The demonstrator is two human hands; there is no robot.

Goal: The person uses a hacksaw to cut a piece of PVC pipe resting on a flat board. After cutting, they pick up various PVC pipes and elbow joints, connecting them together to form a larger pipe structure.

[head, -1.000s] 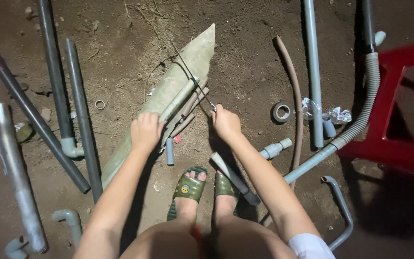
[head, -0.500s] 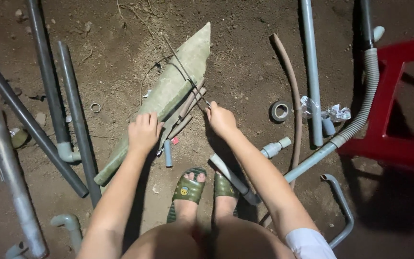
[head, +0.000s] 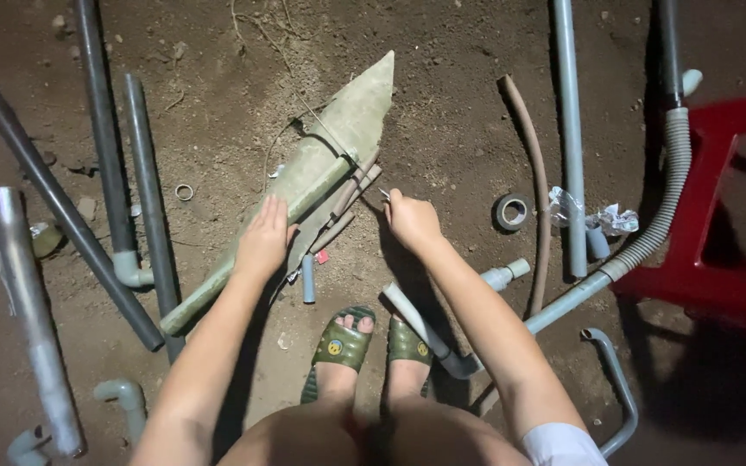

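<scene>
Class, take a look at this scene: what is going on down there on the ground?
A person squats on bare dirt in green sandals. The left hand presses flat on a long, pointed greenish slab. The right hand is closed in a pinching grip beside short brown rods lying against the slab; what it holds is too small to tell. Grey pipes, a tape roll and a red stool lie around.

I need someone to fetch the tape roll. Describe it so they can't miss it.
Start at the red stool on the right, then move left past the upright grey pipe and brown hose. The tape roll lies flat on the dirt there: a small dark ring, the only round thing among pipes.
</scene>
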